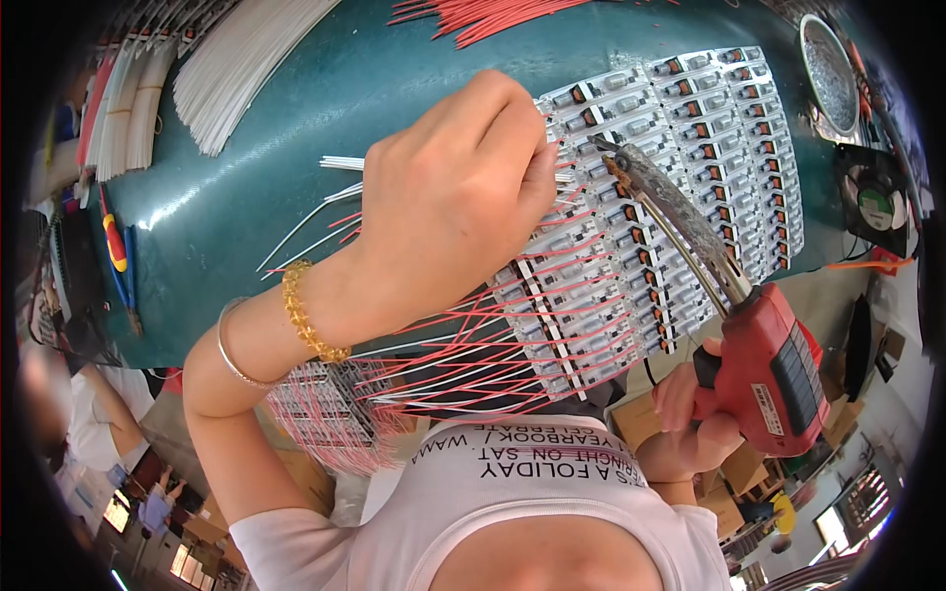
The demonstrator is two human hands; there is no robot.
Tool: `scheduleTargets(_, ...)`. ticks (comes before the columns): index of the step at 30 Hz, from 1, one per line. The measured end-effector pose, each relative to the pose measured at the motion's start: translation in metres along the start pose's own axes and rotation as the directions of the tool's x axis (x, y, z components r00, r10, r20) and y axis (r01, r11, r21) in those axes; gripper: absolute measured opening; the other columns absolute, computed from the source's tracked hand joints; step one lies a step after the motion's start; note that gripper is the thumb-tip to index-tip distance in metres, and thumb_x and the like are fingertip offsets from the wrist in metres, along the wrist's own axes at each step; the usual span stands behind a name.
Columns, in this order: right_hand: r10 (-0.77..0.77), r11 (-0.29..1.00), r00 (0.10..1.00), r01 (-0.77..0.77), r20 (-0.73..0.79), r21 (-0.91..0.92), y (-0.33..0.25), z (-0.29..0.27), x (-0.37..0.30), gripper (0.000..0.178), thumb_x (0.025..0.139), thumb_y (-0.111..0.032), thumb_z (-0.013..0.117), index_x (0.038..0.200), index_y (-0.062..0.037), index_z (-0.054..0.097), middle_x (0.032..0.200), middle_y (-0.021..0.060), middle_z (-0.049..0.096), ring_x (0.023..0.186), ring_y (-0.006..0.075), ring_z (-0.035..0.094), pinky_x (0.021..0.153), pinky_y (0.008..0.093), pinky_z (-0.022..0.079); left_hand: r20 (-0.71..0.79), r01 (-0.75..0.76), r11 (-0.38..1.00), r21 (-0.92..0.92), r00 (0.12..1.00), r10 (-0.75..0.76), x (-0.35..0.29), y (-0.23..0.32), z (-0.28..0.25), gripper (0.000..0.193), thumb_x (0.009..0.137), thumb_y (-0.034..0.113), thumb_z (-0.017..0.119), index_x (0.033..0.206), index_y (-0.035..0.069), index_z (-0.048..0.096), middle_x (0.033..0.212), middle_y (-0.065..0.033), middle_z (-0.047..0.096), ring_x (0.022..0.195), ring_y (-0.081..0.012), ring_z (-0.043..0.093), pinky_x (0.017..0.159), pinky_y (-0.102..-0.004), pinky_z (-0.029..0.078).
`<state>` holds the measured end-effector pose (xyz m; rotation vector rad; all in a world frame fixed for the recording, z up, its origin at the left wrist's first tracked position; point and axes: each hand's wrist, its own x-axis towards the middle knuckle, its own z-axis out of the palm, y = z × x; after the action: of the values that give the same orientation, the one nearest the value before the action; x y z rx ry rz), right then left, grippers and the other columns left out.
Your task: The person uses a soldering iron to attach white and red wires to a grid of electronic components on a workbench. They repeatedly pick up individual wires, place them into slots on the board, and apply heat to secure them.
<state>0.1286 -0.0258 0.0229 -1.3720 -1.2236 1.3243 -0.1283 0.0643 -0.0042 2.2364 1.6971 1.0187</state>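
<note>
My left hand (458,182) is closed in a pinch over the left edge of a large panel of small circuit boards (680,158). Thin white wires (342,163) pass beneath its fist, and their ends show by the fingertips. My right hand (690,419) grips a red soldering gun (778,379). Its dark metal tip lies over the panel, just right of the left fingers. Red and white wires (473,345) run leftward from the panel's nearer rows. What the left fingertips press on is partly hidden.
White wires (246,69) and red wires (493,15) lie at the back of the green table (246,187). A metal bowl (828,74) and a black fan (872,197) stand at right. Hand tools (118,256) lie left; a wired panel (335,409) is near. A person (103,409) sits at far left.
</note>
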Motion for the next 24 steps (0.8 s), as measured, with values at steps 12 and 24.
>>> scheduleTargets(12,0.062,0.995,0.998,-0.061,-0.008,0.073,-0.002,-0.004,-0.006,0.094,0.077,-0.067,0.062,0.126,0.0100,0.041,0.048,-0.0017,0.045,0.039,0.0105,0.042,0.042,0.0250,0.037,0.166,0.068,0.971,-0.229,0.986,-0.029,-0.003,0.008,-0.015,0.009,0.075,-0.002,0.070,0.079,-0.001,0.062,0.096,-0.0100,0.061,0.067,-0.0187,0.061,0.057,-0.0278,0.049)
scheduleTargets(24,0.118,0.993,0.993,-0.118,-0.024,0.007,-0.001,-0.001,-0.012,0.084,0.077,-0.064,0.064,0.117,0.0080,0.046,0.051,0.0005,0.046,0.039,0.0112,0.043,0.042,0.0240,0.037,0.004,-0.001,0.999,-0.033,1.000,0.001,-0.006,0.012,0.006,0.012,0.074,-0.001,0.070,0.073,0.001,0.058,0.086,-0.0071,0.062,0.063,-0.0204,0.060,0.053,-0.0292,0.047)
